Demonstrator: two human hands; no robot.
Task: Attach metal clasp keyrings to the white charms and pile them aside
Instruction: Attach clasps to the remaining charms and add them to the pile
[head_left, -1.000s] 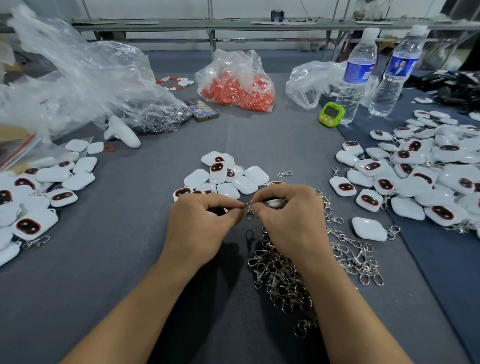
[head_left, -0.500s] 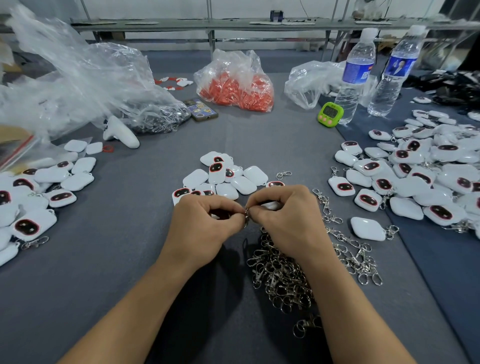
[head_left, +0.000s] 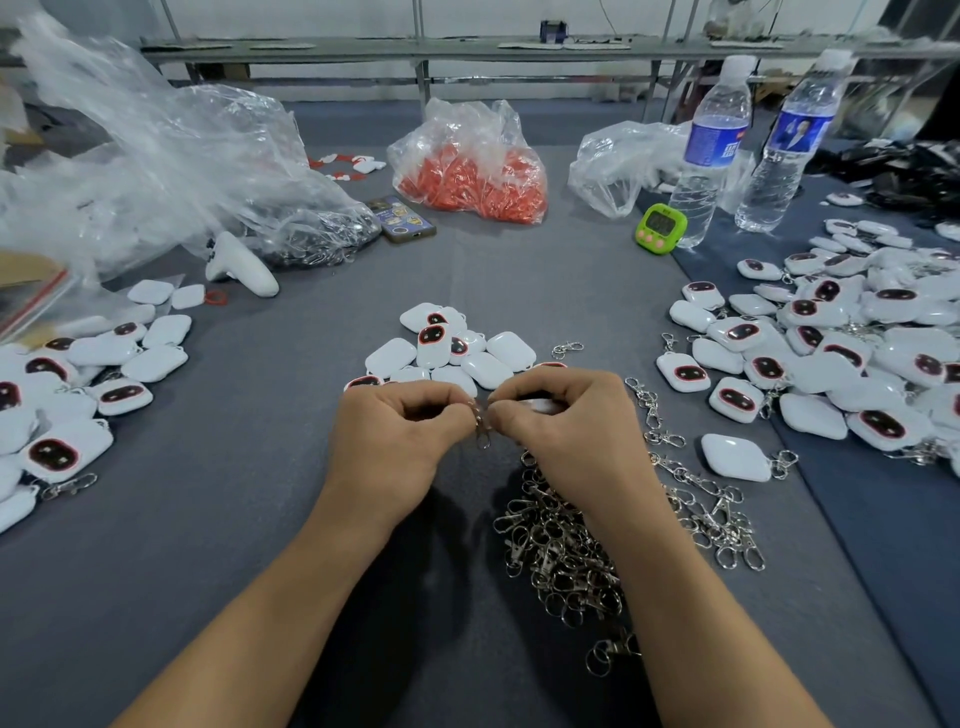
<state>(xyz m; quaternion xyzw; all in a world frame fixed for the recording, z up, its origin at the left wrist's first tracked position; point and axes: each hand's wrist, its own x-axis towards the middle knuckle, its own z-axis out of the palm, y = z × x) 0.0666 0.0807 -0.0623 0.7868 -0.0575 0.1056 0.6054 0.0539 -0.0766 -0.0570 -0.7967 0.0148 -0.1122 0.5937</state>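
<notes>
Both hands meet at the middle of the grey table. My left hand (head_left: 400, 436) pinches a metal clasp keyring (head_left: 482, 425), which hangs between the fingertips of both hands. My right hand (head_left: 566, 431) curls round a white charm (head_left: 540, 405), mostly hidden by its fingers, and its fingertips touch the same ring. A heap of loose keyrings (head_left: 566, 551) lies under and beside my right wrist. Just beyond the hands lies a small cluster of white charms (head_left: 447, 353). Charms with rings attached are piled at the right (head_left: 831, 343).
More charms lie at the left edge (head_left: 62, 395). Along the back are a large clear plastic bag (head_left: 171, 171), a white controller (head_left: 241, 265), a phone (head_left: 400, 218), a bag of orange parts (head_left: 472, 171), a green timer (head_left: 661, 228) and two water bottles (head_left: 711, 150).
The hands have shifted slightly toward me and their fingertips have closed together on the ring. Everything else on the table is as before.
</notes>
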